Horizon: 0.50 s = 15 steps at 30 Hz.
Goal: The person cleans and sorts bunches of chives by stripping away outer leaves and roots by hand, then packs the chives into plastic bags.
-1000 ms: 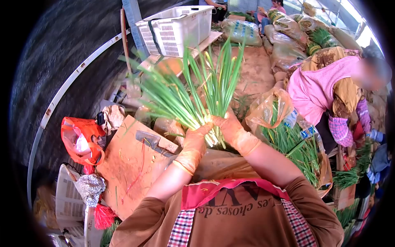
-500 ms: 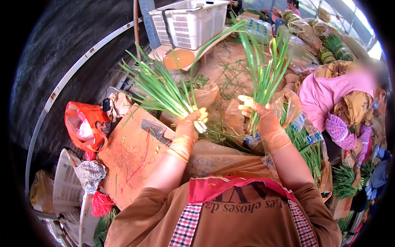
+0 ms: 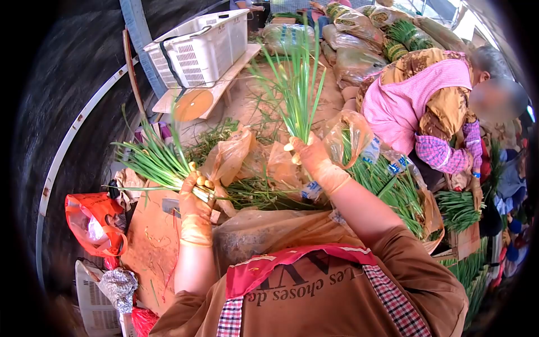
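Observation:
My left hand (image 3: 196, 196), in an orange-tinted glove, is closed round a bunch of garlic chives (image 3: 154, 160). Their pale cut ends stick out below the fingers, and the leaves fan up to the left. A second bunch of garlic chives (image 3: 297, 92) stands upright in my gloved right hand (image 3: 310, 156), leaves pointing away from me. Below and between the hands lie loose green leaves (image 3: 261, 194) and crumpled clear plastic bags (image 3: 233, 154). Close to my left wrist, a metal blade (image 3: 170, 206) rests on an orange-brown board (image 3: 147, 247), partly hidden by the arm.
An open bag of chives (image 3: 387, 188) lies to the right, beside a person in a pink apron (image 3: 418, 106) bending over bundles (image 3: 457, 210). A white crate (image 3: 205, 53) stands on a low bench at the back left. An orange bag (image 3: 92, 224) sits at far left. Filled sacks (image 3: 359, 33) are piled behind.
The view has turned to the right, so the surroundings appear shifted left. Both hands still hold their bunches; the right-hand bunch is now more gathered and upright, the left one lower.

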Each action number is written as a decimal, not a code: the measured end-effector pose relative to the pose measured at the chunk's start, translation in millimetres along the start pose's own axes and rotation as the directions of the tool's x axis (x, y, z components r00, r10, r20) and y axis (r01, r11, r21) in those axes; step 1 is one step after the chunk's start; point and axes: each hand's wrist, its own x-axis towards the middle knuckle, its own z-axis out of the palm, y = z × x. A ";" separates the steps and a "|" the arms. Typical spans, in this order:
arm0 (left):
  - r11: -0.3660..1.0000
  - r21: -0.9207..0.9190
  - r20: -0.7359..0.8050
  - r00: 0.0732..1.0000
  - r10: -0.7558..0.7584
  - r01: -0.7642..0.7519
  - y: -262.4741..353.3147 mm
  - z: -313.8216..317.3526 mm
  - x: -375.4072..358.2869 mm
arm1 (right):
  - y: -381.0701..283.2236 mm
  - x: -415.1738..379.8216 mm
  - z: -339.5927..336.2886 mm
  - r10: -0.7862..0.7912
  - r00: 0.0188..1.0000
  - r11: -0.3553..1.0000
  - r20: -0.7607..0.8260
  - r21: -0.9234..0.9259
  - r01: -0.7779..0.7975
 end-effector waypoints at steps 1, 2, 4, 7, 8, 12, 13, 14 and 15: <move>0.999 -0.050 0.032 0.999 0.010 -0.009 3.5 18.0 -10.5 | 8.6 4.1 -0.4 -0.010 0.998 0.996 -0.057 -0.087 0.005; 0.995 -0.099 0.064 0.998 0.023 -0.016 6.8 28.6 -17.1 | 11.7 6.3 0.4 -0.020 0.993 0.985 -0.114 -0.174 0.000; 0.998 -0.064 0.140 0.990 0.032 -0.023 21.7 28.5 -18.8 | 11.7 5.6 -0.5 -0.055 0.977 0.919 -0.207 -0.394 -0.031; 0.972 0.220 -0.023 0.996 0.087 -0.080 18.8 72.3 -24.1 | 13.4 1.6 11.1 -0.086 0.975 0.896 -0.206 -0.444 -0.015; 0.956 0.283 0.014 0.997 0.080 -0.081 15.3 69.4 -15.6 | 11.8 -3.3 17.7 -0.156 0.972 0.873 -0.174 -0.484 0.053; 0.939 0.345 0.029 1.000 -0.005 -0.005 -10.6 86.6 6.2 | 1.9 -14.3 35.0 -0.221 0.975 0.782 -0.029 -0.602 0.159; 0.943 0.333 0.075 0.997 -0.035 0.008 -15.6 90.7 6.6 | 4.1 -13.1 37.2 -0.204 0.979 0.762 -0.004 -0.628 0.156; 0.941 0.338 0.042 0.999 -0.026 0.011 -23.9 94.0 13.1 | -0.9 -15.4 44.1 -0.186 0.982 0.741 0.019 -0.654 0.153; 0.947 0.321 0.080 0.996 -0.048 0.020 -27.0 98.3 14.8 | -8.6 -24.4 47.7 -0.187 0.982 0.709 0.022 -0.689 0.151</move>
